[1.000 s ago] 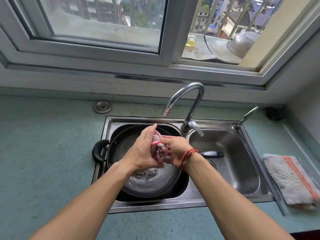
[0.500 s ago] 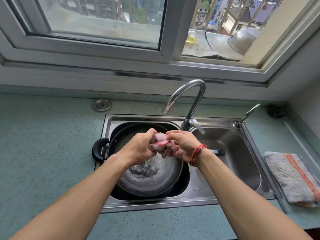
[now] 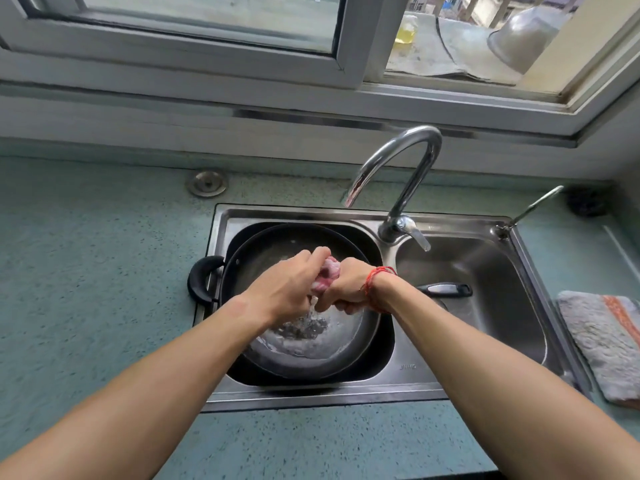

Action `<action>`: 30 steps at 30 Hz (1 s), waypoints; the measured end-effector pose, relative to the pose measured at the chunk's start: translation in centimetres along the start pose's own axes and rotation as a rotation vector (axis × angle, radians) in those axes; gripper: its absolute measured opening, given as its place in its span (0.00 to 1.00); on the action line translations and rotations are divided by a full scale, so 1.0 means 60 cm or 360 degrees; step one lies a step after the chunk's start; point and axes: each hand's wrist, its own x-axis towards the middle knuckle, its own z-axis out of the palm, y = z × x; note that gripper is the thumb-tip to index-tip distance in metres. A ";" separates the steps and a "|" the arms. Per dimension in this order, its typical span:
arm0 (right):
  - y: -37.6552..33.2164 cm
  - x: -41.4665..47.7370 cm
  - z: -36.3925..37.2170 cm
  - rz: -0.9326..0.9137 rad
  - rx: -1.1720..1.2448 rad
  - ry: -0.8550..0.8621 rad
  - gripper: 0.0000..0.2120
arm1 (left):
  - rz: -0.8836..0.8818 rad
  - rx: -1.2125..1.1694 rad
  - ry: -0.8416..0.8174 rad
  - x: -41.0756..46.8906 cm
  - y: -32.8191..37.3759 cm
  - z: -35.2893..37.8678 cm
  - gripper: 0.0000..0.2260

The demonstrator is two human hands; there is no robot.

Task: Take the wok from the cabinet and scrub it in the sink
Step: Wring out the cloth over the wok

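Observation:
A dark wok (image 3: 263, 258) lies in the left basin of the steel sink (image 3: 408, 379), with soapy water pooled in its bottom. Its black loop handle (image 3: 202, 284) hangs over the sink's left rim, and its long handle (image 3: 446, 289) reaches into the right basin. Above the wok, my left hand (image 3: 287, 289) and my right hand (image 3: 349, 289) both grip a wet pink cloth (image 3: 327, 277) and twist it. Water runs from the cloth down into the wok. A red string is tied round my right wrist.
The curved tap (image 3: 405, 174) stands behind the sink, its spout over the left basin. A folded grey and orange cloth (image 3: 602, 344) lies on the green counter at the right. A round metal cap (image 3: 207, 183) sits in the counter at the back left. The window is behind.
My hands have turned from pressing the cloth upright to wringing it sideways, and have dropped a little toward the wok. Water now drips from the cloth. The view has tilted downward.

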 end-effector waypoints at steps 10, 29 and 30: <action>-0.009 0.042 0.013 0.0130 -0.0174 -0.0341 0.15 | 0.0143 0.0526 0.0231 0.012 -0.013 0.037 0.16; -0.010 0.066 0.044 -0.0170 -0.1039 0.0273 0.08 | -0.0273 0.0594 -0.0190 0.024 -0.029 0.038 0.14; -0.007 0.062 0.044 -0.0196 -0.1053 0.0333 0.09 | -0.0299 0.0524 -0.0218 0.027 -0.029 0.038 0.11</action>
